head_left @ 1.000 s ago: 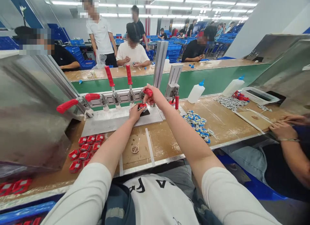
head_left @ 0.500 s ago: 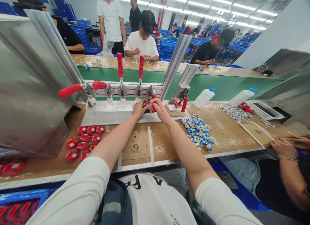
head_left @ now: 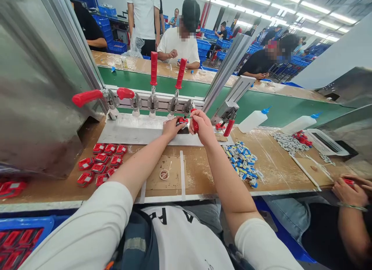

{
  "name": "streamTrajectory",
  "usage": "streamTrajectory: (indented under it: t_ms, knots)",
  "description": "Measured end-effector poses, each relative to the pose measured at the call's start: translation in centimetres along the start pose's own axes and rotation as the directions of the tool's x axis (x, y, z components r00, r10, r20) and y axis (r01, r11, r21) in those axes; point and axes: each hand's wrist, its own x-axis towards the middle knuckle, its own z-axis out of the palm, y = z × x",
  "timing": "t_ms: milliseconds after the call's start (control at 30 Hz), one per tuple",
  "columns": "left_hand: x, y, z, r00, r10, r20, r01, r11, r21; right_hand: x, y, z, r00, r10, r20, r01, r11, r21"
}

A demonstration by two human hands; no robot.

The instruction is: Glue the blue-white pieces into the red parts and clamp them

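Observation:
My right hand (head_left: 202, 127) is wrapped round the red handle of a toggle clamp (head_left: 194, 123), which is pulled down toward me. My left hand (head_left: 172, 128) pinches a small red part (head_left: 181, 120) lying under that clamp on the grey metal fixture plate (head_left: 130, 131). Two more red clamp handles (head_left: 154, 68) stand upright on the rail behind; two others (head_left: 87, 97) lie flat to the left. Several red parts (head_left: 100, 164) lie on the bench to the left of my arms.
A heap of small blue-and-white pieces (head_left: 240, 161) lies right of my right arm. Two white squeeze bottles (head_left: 253, 120) stand by the green conveyor (head_left: 261, 103). A small dish with a stick (head_left: 164, 173) sits between my arms. A neighbour's hand (head_left: 348, 191) rests at the right; other people work across the belt.
My right hand has swung the clamp handle from upright down toward me. My left hand has stayed on the red part. The view has tilted lower and nearer the bench.

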Motion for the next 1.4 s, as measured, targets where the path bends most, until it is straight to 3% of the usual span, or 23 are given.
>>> streamTrajectory:
  t_ms: [233,467,567,667,767,833,900,967,1000,1033,1067,1100,1133,1200,1233,1267,1333,1400]
  knots:
    - [0.0,0.2,-0.1,1.000,-0.005,-0.004,0.005,0.999,0.033,-0.1,1.0,-0.1,0.999,-0.044,0.016,0.044,0.999,0.007]
    - [0.0,0.1,0.0,1.000,0.007,-0.012,-0.006,0.999,0.047,-0.9,4.8,0.0,0.984,-0.176,-0.002,0.175,0.980,-0.099]
    - [0.0,-0.1,0.1,1.000,0.013,-0.014,-0.012,0.999,0.045,-0.8,6.5,-0.8,0.974,-0.224,0.014,0.221,0.946,-0.238]
    - [0.0,0.0,-0.1,1.000,0.005,-0.011,-0.004,0.999,0.045,-0.1,7.9,-1.7,0.963,-0.259,0.075,0.262,0.830,-0.493]
    - [-0.2,0.5,-0.6,1.000,-0.022,0.006,0.022,0.998,0.059,0.8,8.5,-1.8,0.962,-0.233,0.141,0.258,0.615,-0.745]
    - [-0.4,1.0,-1.0,0.999,-0.025,0.031,0.023,0.997,0.070,1.3,8.1,-1.8,0.967,-0.178,0.180,0.245,0.480,-0.842]
    - [-0.9,1.5,-1.8,0.998,-0.020,0.065,0.014,0.996,0.084,1.2,6.9,-2.7,0.967,-0.164,0.194,0.245,0.402,-0.882]
    - [-2.0,1.7,-3.4,0.994,-0.036,0.106,0.024,0.994,0.109,0.1,5.1,-4.7,0.951,-0.303,0.067,0.183,0.373,-0.910]
    - [-2.8,1.7,-4.7,0.989,-0.037,0.143,0.017,0.991,0.136,-0.8,4.1,-6.2,0.908,-0.413,-0.065,0.109,0.383,-0.917]
    - [-3.8,1.6,-6.4,0.982,-0.025,0.187,-0.007,0.986,0.169,-1.8,3.3,-7.8,0.807,-0.534,-0.251,-0.008,0.415,-0.910]
    - [-5.0,1.4,-8.3,0.972,0.001,0.236,-0.052,0.977,0.208,-2.9,2.7,-9.6,0.669,-0.603,-0.433,-0.145,0.466,-0.873]
    - [-6.3,1.3,-10.6,0.959,0.043,0.279,-0.114,0.963,0.244,-3.9,2.4,-11.3,0.568,-0.597,-0.567,-0.264,0.521,-0.812]
    - [-7.8,1.1,-13.1,0.952,0.084,0.293,-0.169,0.946,0.279,-4.8,2.3,-12.8,0.560,-0.519,-0.646,-0.345,0.563,-0.751]
    - [-10.9,0.9,-18.1,0.964,0.103,0.246,-0.191,0.910,0.368,-6.0,2.7,-14.9,0.687,-0.277,-0.672,-0.411,0.613,-0.674]
    - [-12.4,0.7,-20.4,0.976,0.070,0.204,-0.154,0.890,0.428,-6.4,2.9,-15.5,0.728,-0.210,-0.653,-0.400,0.643,-0.653]
    - [-13.8,0.4,-22.4,0.986,0.019,0.166,-0.099,0.866,0.490,-6.7,3.0,-15.7,0.743,-0.188,-0.642,-0.359,0.698,-0.620]
    - [-16.3,-0.5,-24.9,0.986,-0.113,0.120,0.021,0.807,0.590,-6.9,2.3,-15.7,0.716,-0.203,-0.668,-0.176,0.873,-0.454]
    - [-18.1,-1.7,-25.6,0.965,-0.236,0.114,0.106,0.751,0.652,-6.0,0.3,-15.7,0.687,-0.256,-0.680,0.091,0.959,-0.269]
